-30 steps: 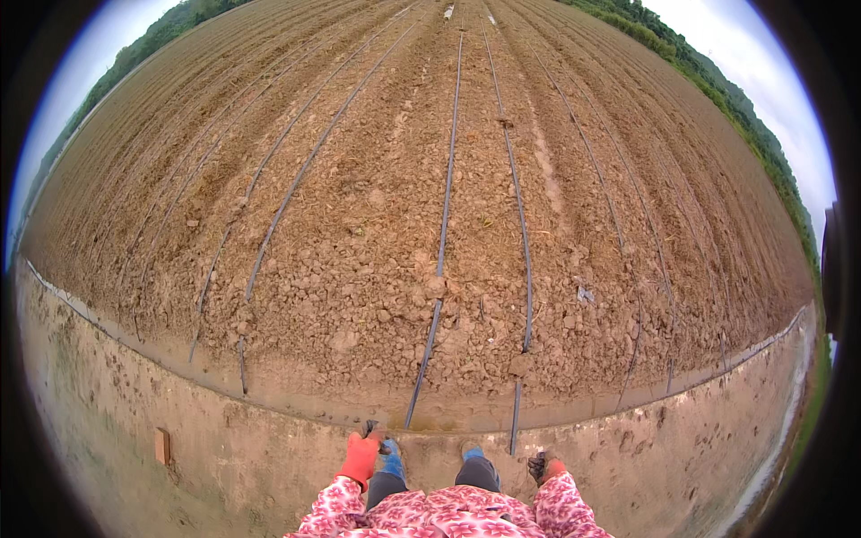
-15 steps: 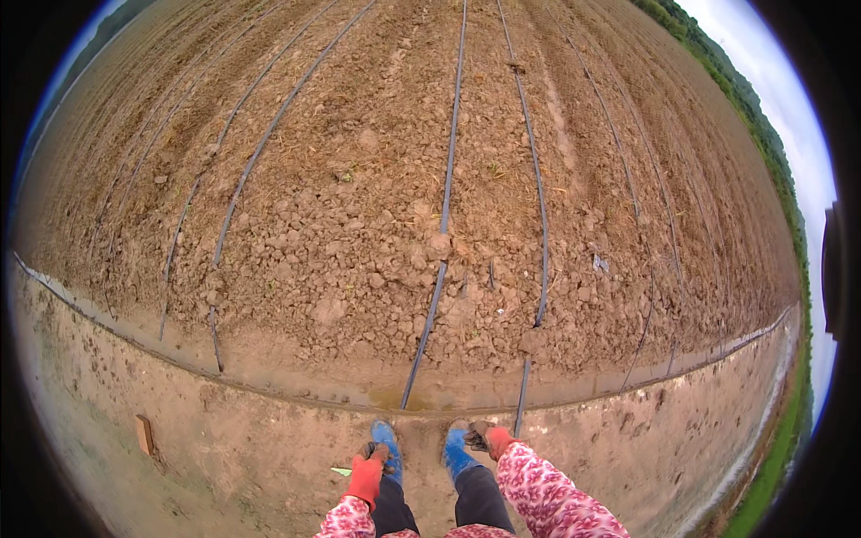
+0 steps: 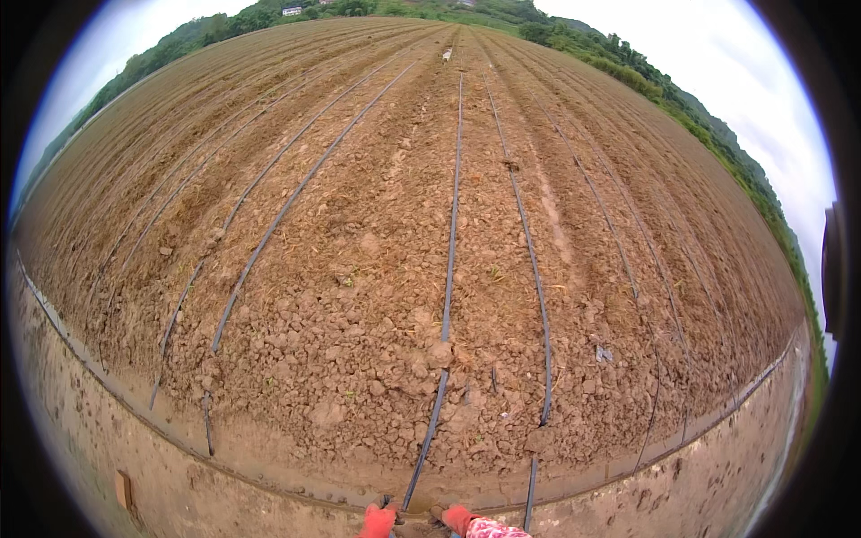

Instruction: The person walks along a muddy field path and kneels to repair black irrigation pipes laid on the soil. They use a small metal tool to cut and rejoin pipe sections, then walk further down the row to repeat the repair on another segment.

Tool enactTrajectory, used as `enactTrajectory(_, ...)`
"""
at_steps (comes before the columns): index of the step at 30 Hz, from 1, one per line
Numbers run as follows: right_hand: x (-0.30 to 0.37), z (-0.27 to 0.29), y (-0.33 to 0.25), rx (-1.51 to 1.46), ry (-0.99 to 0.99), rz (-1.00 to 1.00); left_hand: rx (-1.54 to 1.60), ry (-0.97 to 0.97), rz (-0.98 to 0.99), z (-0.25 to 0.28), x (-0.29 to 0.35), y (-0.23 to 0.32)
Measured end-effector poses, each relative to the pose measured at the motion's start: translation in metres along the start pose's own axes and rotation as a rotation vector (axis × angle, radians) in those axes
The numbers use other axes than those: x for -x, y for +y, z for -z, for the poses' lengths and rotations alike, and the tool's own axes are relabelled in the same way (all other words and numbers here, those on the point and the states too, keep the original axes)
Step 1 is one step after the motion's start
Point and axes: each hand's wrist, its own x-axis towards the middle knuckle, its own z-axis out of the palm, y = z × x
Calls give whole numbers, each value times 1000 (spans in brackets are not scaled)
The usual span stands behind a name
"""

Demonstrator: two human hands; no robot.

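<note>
At the bottom edge, my left hand (image 3: 378, 520) wears a red glove with dark, muddy fingertips. It looks closed, and a small dark bit shows at its top; what it grips, if anything, I cannot make out. Just to the right is my right hand (image 3: 456, 518), in a red glove below a pink patterned sleeve (image 3: 498, 529). Its muddy fingers are curled in toward the left hand, and their contents are hidden. A black drip line (image 3: 425, 462) ends on the soil just above and between the hands. Another black drip line (image 3: 531, 491) runs down to the right of my right hand.
A broad field of cloddy brown soil (image 3: 359, 305) stretches ahead, with several drip lines along its rows. A muddy channel (image 3: 287, 475) borders the pale ground in front of me. A brown block (image 3: 124, 490) lies at lower left. Trees (image 3: 619, 63) line the far side.
The view has tilted up, bringing in the horizon and sky. Both hands now sit at the lower edge, closer together, and the blue boots are mostly out of sight.
</note>
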Motion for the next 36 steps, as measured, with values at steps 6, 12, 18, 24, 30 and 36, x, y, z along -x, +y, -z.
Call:
enactTrajectory(6,19,7,2,0,49,-90,115,168,37,25,-68,-22)
enactTrajectory(12,28,14,31,-20,90,-218,-140,228,65,17,-38,5)
enactTrajectory(18,37,17,42,173,30,-208,-111,106,154,-2,-50,-105)
enactTrajectory(24,10,34,43,200,135,-18,-62,115,111,-35,-19,-45)
enactTrajectory(30,-96,47,107,458,67,-51,147,150,154,-47,-56,-88)
enactTrajectory(36,-145,89,79,-36,467,-267,345,166,189,-53,-119,-171)
